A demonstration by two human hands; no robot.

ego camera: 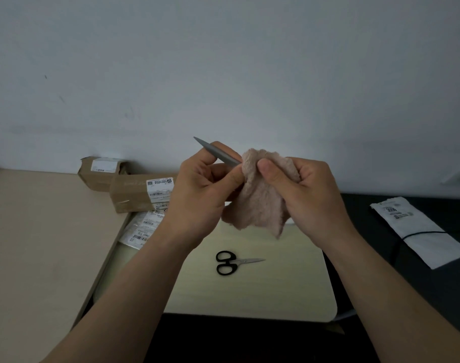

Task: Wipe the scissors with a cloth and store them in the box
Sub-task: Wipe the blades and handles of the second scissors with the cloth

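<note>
My left hand [200, 189] grips a pair of scissors whose grey blades [215, 152] stick out up and to the left; their handles are hidden in my palm and behind the cloth. My right hand [307, 189] pinches a fluffy pinkish-beige cloth [257, 203] round the blades' lower part, thumb on top. A second, small pair of scissors with black handles [227, 262] lies shut on the small pale table [276, 289] below my hands, tips pointing right. Two brown cardboard boxes [134, 192] with white labels lie at the back left.
A beige desk [40, 244] fills the left side. Plastic-wrapped labelled packets [142, 226] lie between the boxes and the pale table. On the dark surface at right lies a white paper bag [417, 229] with a black cord across it. A plain wall stands behind.
</note>
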